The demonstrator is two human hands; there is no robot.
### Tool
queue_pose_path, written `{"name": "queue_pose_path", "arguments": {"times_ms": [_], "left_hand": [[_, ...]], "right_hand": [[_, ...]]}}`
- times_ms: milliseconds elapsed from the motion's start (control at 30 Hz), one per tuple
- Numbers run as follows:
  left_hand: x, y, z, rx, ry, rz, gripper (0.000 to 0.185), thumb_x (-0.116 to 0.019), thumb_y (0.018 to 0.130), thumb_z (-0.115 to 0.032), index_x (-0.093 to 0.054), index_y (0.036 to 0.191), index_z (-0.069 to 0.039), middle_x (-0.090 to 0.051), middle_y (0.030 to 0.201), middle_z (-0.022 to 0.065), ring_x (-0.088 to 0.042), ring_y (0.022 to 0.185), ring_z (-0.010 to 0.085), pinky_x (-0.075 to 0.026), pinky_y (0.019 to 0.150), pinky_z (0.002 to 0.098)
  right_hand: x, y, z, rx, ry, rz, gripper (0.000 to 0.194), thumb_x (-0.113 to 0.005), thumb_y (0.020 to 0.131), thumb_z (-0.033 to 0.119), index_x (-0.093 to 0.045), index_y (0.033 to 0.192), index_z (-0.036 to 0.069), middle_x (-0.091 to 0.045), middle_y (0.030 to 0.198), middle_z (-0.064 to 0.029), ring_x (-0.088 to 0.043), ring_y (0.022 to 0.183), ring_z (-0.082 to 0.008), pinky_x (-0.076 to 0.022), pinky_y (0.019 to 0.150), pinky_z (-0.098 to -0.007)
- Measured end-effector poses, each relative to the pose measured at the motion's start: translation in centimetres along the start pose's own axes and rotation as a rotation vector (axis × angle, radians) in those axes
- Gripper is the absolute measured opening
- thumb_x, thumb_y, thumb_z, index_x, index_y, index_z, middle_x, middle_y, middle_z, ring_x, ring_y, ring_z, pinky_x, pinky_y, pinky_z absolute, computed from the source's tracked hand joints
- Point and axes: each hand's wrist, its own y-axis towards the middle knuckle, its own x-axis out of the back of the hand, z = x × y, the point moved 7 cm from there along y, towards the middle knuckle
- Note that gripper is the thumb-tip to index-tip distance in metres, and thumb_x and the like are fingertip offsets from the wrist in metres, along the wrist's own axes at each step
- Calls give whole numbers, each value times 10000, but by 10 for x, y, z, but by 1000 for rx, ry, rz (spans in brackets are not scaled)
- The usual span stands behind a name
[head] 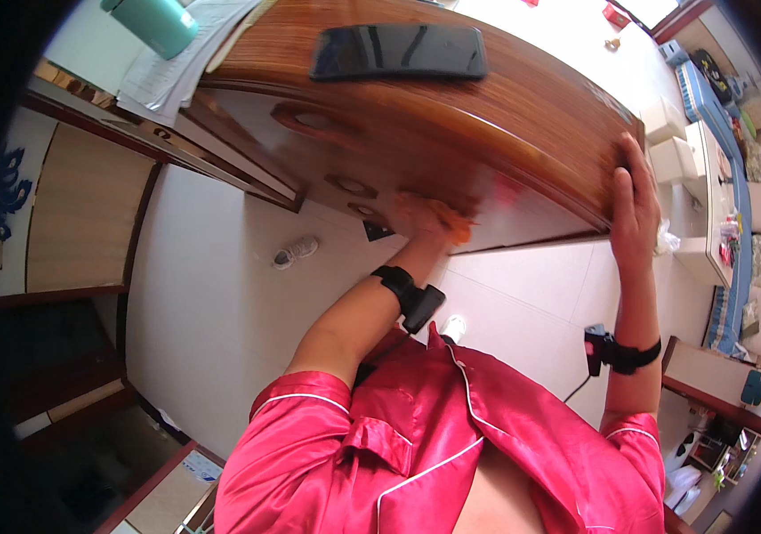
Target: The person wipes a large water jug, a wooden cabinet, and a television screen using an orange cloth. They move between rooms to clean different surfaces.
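My left hand (420, 217), blurred, holds an orange cloth (462, 230) against the glossy front of a brown wooden cabinet (534, 113). Part of the cloth is hidden by the hand. Above it, that front has several oval recessed handles (351, 185). My right hand (637, 200) rests at the right end of the cabinet's top, its fingers bent over the corner and holding no separate object. A black smartphone (400, 52) lies flat on the wooden top near the front edge. Both wrists carry black straps with small devices.
Papers (167, 67) and a teal cup (157, 27) are at the upper left. White-and-grey shoes (295, 252) sit on the pale tiled floor (200, 280). A white table (714, 200), stools (674, 160) and a blue-covered sofa (720, 120) stand at the right.
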Motion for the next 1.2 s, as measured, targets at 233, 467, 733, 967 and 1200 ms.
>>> {"name": "queue_pose_path", "arguments": {"times_ms": [233, 467, 733, 967, 1200], "left_hand": [[-67, -83, 151, 62, -111, 0, 444, -362, 967, -509, -496, 1177, -141, -621, 1092, 18, -618, 846, 196, -495, 803, 349], [-93, -89, 58, 78, -99, 214, 545, -382, 942, -593, -469, 1308, -198, -518, 1255, 53, -515, 1066, 243, -428, 916, 373], [1, 12, -186, -447, 107, 103, 403, -363, 927, -596, -508, 1037, -237, -506, 1000, -15, -551, 860, 158, -450, 628, 265], [58, 59, -345, -669, 337, -156, 470, -338, 932, -568, -511, 1219, -238, -527, 1220, 27, -528, 1094, 165, -464, 825, 314], [67, 98, -257, -497, 304, -39, 795, -275, 835, -744, -418, 1387, -190, -438, 1417, 73, -429, 1265, 239, -350, 1023, 450]], "right_hand": [[-6, 1, 4, 91, -98, -60, 448, -533, 955, 320, -563, 1280, 14, -596, 1240, -213, -504, 1236, -355, -359, 1057, -405], [-8, 2, 7, 131, -120, -54, 468, -513, 964, 369, -573, 1282, 30, -602, 1240, -202, -496, 1250, -343, -357, 1063, -406], [-3, 0, 2, 62, -146, -34, 438, -507, 974, 344, -578, 1289, 48, -587, 1270, -202, -498, 1256, -324, -356, 1066, -383], [-2, 0, -1, -23, -123, 47, 428, -427, 1010, 319, -531, 1348, 78, -526, 1368, -149, -449, 1314, -257, -312, 1100, -347], [-2, -1, -4, -38, -119, 98, 445, -357, 1031, 318, -501, 1368, 65, -523, 1381, -116, -415, 1344, -231, -277, 1128, -348]]}}
